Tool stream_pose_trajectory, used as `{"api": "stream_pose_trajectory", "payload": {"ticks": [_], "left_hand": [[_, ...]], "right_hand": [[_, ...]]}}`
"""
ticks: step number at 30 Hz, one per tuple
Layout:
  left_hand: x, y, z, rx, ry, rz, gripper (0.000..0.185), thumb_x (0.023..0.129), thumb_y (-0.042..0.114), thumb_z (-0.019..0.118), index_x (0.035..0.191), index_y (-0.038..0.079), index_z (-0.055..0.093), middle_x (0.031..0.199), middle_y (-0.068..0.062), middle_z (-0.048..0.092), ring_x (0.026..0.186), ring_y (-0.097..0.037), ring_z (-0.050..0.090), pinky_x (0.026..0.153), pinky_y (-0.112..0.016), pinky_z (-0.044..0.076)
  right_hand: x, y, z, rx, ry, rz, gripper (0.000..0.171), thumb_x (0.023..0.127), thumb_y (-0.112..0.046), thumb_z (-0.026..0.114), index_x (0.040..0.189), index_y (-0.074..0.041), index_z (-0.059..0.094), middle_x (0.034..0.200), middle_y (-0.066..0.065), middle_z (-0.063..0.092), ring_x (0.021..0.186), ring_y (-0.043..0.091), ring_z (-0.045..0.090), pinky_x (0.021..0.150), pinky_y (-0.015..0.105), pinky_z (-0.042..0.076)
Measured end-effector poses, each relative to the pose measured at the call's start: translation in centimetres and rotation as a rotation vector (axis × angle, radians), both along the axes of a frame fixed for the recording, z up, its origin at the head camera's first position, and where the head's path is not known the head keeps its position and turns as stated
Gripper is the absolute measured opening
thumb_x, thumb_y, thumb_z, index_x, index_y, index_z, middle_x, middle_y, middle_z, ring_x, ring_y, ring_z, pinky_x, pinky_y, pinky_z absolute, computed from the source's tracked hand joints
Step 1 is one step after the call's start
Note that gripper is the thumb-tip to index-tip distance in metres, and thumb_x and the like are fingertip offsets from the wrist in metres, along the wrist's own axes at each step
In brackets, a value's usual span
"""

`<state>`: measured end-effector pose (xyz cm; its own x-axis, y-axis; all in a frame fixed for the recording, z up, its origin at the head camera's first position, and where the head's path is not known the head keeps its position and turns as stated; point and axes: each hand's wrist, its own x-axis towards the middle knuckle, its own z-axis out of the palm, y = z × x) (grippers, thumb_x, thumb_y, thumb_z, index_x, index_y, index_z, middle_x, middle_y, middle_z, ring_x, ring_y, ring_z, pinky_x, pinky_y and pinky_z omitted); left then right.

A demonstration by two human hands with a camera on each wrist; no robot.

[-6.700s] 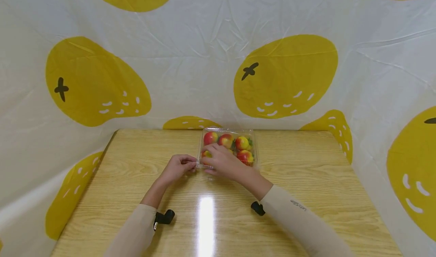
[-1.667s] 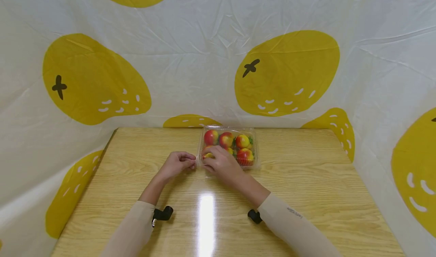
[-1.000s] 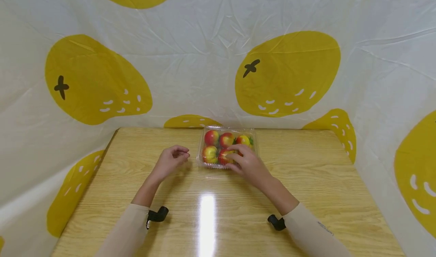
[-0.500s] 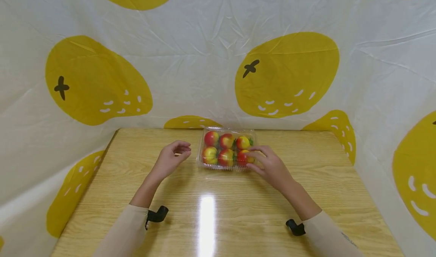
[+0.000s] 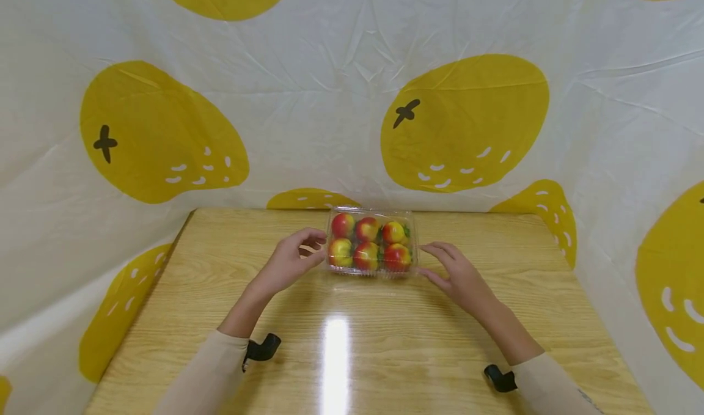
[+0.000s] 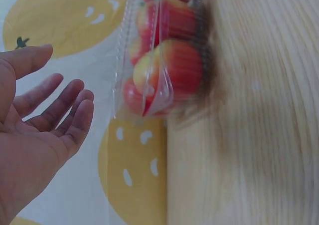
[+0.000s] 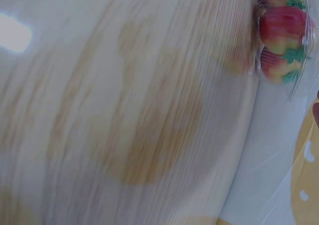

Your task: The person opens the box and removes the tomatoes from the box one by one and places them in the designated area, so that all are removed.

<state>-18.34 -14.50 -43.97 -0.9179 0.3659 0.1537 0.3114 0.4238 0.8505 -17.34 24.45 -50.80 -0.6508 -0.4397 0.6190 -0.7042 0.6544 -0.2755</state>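
Observation:
A clear plastic box point(image 5: 415, 244) with several red-and-yellow fruits point(image 5: 365, 256) in two rows stands at the back of the table. My left hand point(image 5: 291, 259) is at the box's left side, thumb and fingers spread apart and loosely bent. In the left wrist view that hand point(image 6: 42, 130) holds nothing, and the blurred fruits point(image 6: 174, 70) show through the box wall. On the other side, my right hand point(image 5: 462, 280) has its fingertips right at the box's right edge, with nothing gripped. Green leaves point(image 7: 294, 55) show beside the fruits in the right wrist view.
The light wooden table point(image 5: 264, 219) ends just behind the box, against a white curtain point(image 5: 308, 97) printed with big yellow fruits. Black wrist cameras point(image 5: 263, 348) sit at both cuffs. A bright light reflection point(image 5: 335, 366) lies on the tabletop.
My right hand has moved rightward along the box's front, from its left end to its right side. My left hand drew back slightly, then came in again to the left side.

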Motion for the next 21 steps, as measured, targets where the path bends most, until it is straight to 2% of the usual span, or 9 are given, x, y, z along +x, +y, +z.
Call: {"api": "stream_pose_trajectory", "payload": {"ticks": [3,5,9,14,18,21], "left_hand": [[0.1,0.7,0.1,-0.023,0.06,-0.042,0.037,0.096,0.012,0.074,0.131,0.005,0.064,0.127,-0.019,0.067,0.113,-0.036,0.064,0.096,-0.053,0.058],[0.2,1.3,0.2,-0.042,0.097,-0.066,0.037,0.096,0.011,0.075,0.13,0.005,0.064,0.126,-0.018,0.067,0.113,-0.038,0.063,0.096,-0.054,0.058],[0.5,2.8,0.6,-0.074,0.148,-0.1,0.036,0.094,0.01,0.076,0.128,0.004,0.065,0.124,-0.015,0.067,0.112,-0.039,0.062,0.093,-0.054,0.059],[0.5,4.7,0.7,-0.144,0.227,-0.122,0.036,0.093,0.013,0.079,0.126,0.007,0.066,0.126,-0.009,0.067,0.114,-0.034,0.064,0.092,-0.052,0.059],[0.4,6.2,0.4,-0.22,0.306,-0.142,0.038,0.091,0.018,0.082,0.125,0.009,0.067,0.126,-0.006,0.067,0.12,-0.028,0.062,0.101,-0.046,0.056],[0.2,7.3,0.1,-0.278,0.358,-0.159,0.039,0.09,0.02,0.083,0.124,0.009,0.067,0.126,-0.007,0.066,0.121,-0.027,0.059,0.103,-0.044,0.055]], "right_hand": [[0.1,0.6,0.0,-0.012,-0.054,-0.025,0.06,0.077,-0.007,0.09,0.131,-0.002,0.065,0.124,0.015,0.067,0.112,0.032,0.067,0.089,0.047,0.06],[0.2,0.9,0.0,-0.027,-0.094,-0.036,0.06,0.077,-0.004,0.089,0.131,-0.001,0.064,0.124,0.014,0.068,0.111,0.03,0.067,0.087,0.047,0.061],[0.4,1.6,0.0,-0.06,-0.2,-0.037,0.056,0.083,-0.004,0.085,0.134,-0.001,0.062,0.124,0.015,0.069,0.109,0.031,0.068,0.086,0.049,0.062],[0.4,1.9,-0.1,-0.114,-0.424,-0.03,0.049,0.093,-0.009,0.077,0.138,0.0,0.059,0.127,0.018,0.069,0.113,0.035,0.068,0.094,0.054,0.059],[0.3,1.9,-0.1,-0.152,-0.57,-0.022,0.046,0.099,-0.015,0.071,0.139,0.002,0.058,0.127,0.02,0.069,0.114,0.037,0.068,0.096,0.055,0.058],[0.2,1.9,-0.2,-0.169,-0.642,-0.013,0.043,0.101,-0.016,0.068,0.139,0.004,0.059,0.124,0.02,0.071,0.112,0.036,0.07,0.094,0.05,0.061]]}}
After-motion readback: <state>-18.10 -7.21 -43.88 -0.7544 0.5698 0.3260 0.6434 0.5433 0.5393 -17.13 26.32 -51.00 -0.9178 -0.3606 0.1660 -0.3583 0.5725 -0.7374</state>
